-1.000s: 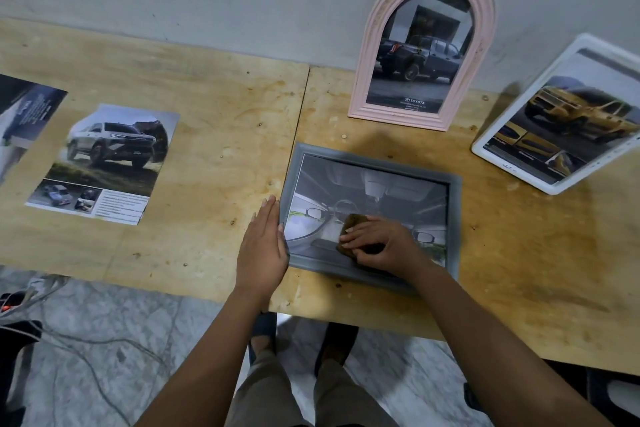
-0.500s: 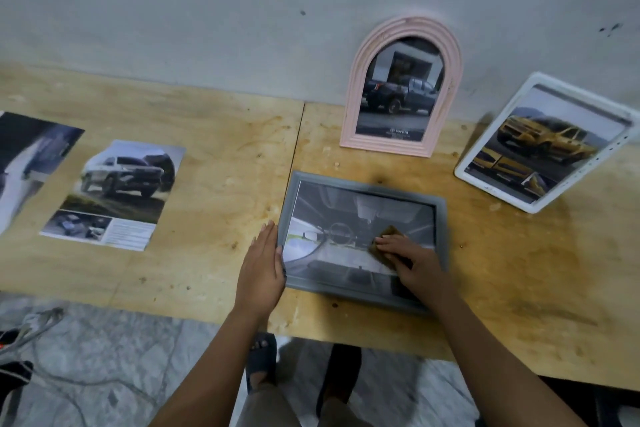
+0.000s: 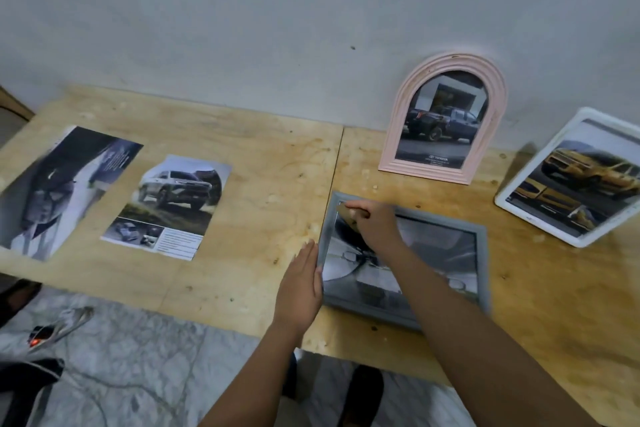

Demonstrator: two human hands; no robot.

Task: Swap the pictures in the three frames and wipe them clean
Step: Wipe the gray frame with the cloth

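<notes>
Grey frame (image 3: 445, 246) lies flat by the desk (image 3: 270, 191) front edge, with bare wood to its left. Left hand (image 3: 301, 288), fingers straight, braces its left edge. Right hand (image 3: 375, 224) pinches the cloth (image 3: 346, 213), now at its far-left corner, earlier on its right side.

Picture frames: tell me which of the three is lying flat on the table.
The grey rectangular frame, under the right hand and its cloth. The pink arched frame and the white frame stand propped up.

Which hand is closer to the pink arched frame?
Right. The right hand, holding a cloth on the grey frame's far left corner, is in front of the pink frame; the left hand rests against the grey frame's near left edge, farther away.
</notes>
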